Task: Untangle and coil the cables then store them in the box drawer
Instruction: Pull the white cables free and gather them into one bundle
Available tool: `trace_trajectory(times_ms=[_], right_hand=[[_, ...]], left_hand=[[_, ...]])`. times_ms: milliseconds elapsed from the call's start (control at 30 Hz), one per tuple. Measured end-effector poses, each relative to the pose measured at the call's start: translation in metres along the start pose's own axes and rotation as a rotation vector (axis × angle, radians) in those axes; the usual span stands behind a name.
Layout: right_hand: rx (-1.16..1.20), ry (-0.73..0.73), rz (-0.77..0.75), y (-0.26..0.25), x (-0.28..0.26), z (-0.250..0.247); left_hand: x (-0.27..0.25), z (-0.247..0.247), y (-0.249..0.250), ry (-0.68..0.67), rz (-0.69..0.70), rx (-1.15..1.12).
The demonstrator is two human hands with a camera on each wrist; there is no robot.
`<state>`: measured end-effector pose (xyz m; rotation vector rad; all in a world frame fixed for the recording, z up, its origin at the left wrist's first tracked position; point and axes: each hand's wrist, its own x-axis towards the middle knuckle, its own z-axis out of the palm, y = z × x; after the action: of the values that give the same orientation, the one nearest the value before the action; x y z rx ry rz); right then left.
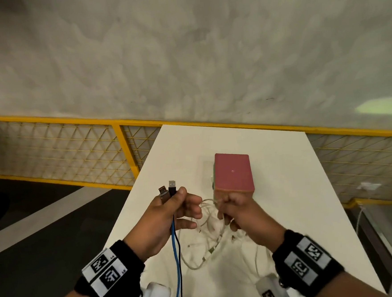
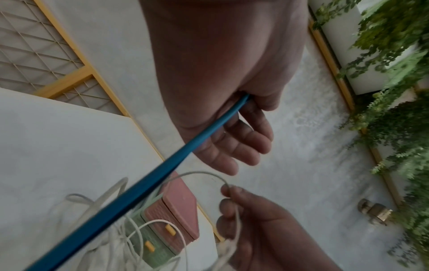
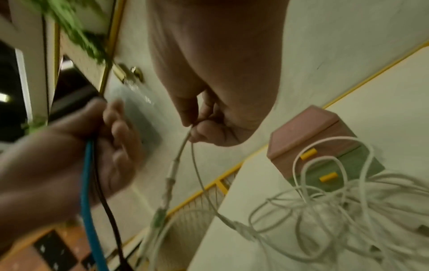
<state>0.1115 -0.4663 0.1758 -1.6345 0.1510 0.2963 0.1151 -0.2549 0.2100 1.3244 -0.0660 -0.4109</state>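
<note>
Untangling step: left hand [image 1: 166, 216] gripping blue cable [image 1: 175, 261] and black cable [image 1: 179, 249] just below USB plugs, right hand [image 1: 235, 211] pinching thin white cable [image 3: 183, 146] up out of tangled white pile [image 3: 336, 210] on white table [image 1: 286, 188]. Next probably: pull white strand free, then coil. Pink-and-green drawer box [image 1: 234, 173] just behind, drawers closed, white loops draped across front.

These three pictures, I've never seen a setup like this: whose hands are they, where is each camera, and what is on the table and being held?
No machine here: a person works bare-handed, wearing black wristbands with printed markers. The wide picture comes from a head camera looking down; the other two come from cameras on each wrist, looking along the hand. The left hand grips a blue cable and a black cable, USB plugs sticking up. The right hand pinches a white cable lifted from a white tangle on the white table. Behind stands a small pink box with drawers.
</note>
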Motion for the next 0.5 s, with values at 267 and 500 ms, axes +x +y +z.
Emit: trace_trajectory(times_ms=[267, 500], right_hand=[[0.628, 0.026, 0.047, -0.038, -0.047, -0.034], [0.329, 0.044, -0.102, -0.031, -0.073, -0.035]], left_hand=[[0.0, 0.032, -0.005, -0.034, 0.059, 0.063], [0.0, 0.049, -0.002, -0.035, 0.143, 0.146]])
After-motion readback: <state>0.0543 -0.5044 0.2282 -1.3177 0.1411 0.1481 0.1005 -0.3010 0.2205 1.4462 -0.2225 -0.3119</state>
